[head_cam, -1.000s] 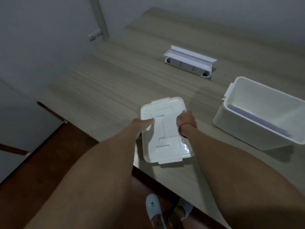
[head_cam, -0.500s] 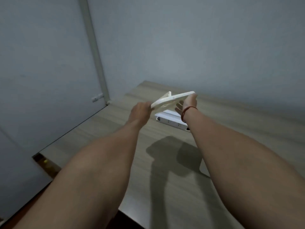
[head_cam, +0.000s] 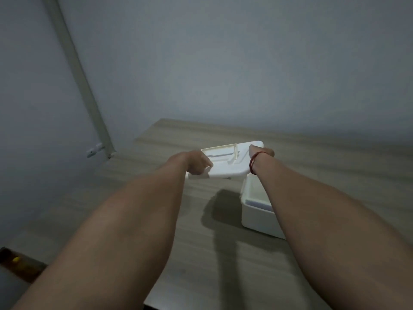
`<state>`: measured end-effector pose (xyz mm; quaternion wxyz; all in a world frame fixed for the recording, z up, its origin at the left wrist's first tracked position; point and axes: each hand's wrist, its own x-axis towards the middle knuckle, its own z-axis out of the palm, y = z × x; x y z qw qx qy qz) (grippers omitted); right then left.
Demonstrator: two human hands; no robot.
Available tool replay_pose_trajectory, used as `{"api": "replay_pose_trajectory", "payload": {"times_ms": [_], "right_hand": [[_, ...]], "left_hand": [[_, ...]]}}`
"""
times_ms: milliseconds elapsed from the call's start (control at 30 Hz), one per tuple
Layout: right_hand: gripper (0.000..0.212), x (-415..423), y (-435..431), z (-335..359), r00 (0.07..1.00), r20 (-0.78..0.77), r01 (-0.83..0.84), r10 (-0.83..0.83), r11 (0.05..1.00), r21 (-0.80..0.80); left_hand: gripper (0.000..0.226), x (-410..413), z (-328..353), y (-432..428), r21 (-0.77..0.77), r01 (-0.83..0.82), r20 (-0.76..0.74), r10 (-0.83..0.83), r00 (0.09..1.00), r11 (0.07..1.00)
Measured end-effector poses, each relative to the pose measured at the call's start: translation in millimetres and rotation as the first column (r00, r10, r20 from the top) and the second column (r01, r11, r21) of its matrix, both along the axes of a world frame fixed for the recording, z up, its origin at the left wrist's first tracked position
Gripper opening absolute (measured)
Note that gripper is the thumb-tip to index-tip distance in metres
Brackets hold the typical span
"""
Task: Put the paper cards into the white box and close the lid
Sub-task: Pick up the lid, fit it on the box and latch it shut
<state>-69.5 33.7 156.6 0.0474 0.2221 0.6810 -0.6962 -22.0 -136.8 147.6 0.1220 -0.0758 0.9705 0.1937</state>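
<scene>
Both hands (head_cam: 199, 163) gripping lid (head_cam: 225, 165) edges

Long wood-grain tabletop (head_cam: 312, 153) in grey-brown laminate, running back to a plain grey wall. Directly on it, right of centre: open white rectangular plastic box (head_cam: 257, 220), near corner toward the viewer, a pale bluish layer low inside, partly hidden behind a forearm. Left of that box, a dark soft shadow (head_cam: 221, 211) across the grain

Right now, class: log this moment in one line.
stage: closing | lid: held by both hands, above table | white box: open | lid not yet on box
</scene>
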Motion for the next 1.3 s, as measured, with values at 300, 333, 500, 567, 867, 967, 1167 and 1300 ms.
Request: {"api": "replay_pose_trajectory", "payload": {"times_ms": [300,333,500,567,867,967,1167,1300], "right_hand": [[0.07,-14,105,-41,0.999,0.018,0.028,-0.028,1.0,0.013],[0.07,-17,117,-44,1.0,0.022,0.019,-0.02,1.0,0.017],[0.066,-38,164,-60,0.997,0.023,0.074,-0.076,0.992,0.101],[0.062,-46,175,-70,0.991,-0.015,0.131,-0.131,0.962,0.24],[0.036,-78,197,-122,0.98,0.029,0.174,-0.199,0.911,0.375],[0.032,-85,198,-141,0.979,0.079,0.136,-0.186,0.896,0.423],[0.036,-93,192,-162,0.976,0.144,0.085,-0.166,0.889,0.449],[0.034,-101,187,-168,0.977,0.14,0.073,-0.16,0.871,0.485]], "left_hand": [[0.037,-42,-35,75,0.145,-0.393,-0.299,0.419,0.857,0.908],[0.042,-47,-40,83,0.162,-0.431,-0.239,0.459,0.856,0.888],[0.053,-75,-70,122,0.379,-0.498,-0.053,0.556,0.83,0.78],[0.052,-82,-78,135,0.431,-0.53,-0.037,0.601,0.798,0.73],[0.048,-120,-113,164,0.426,-0.521,-0.03,0.587,0.809,0.74],[0.047,-126,-132,163,0.375,-0.514,-0.016,0.56,0.828,0.771],[0.043,-129,-151,157,0.32,-0.523,0.006,0.55,0.835,0.79],[0.044,-130,-159,150,0.309,-0.527,0.024,0.547,0.837,0.792]]}}
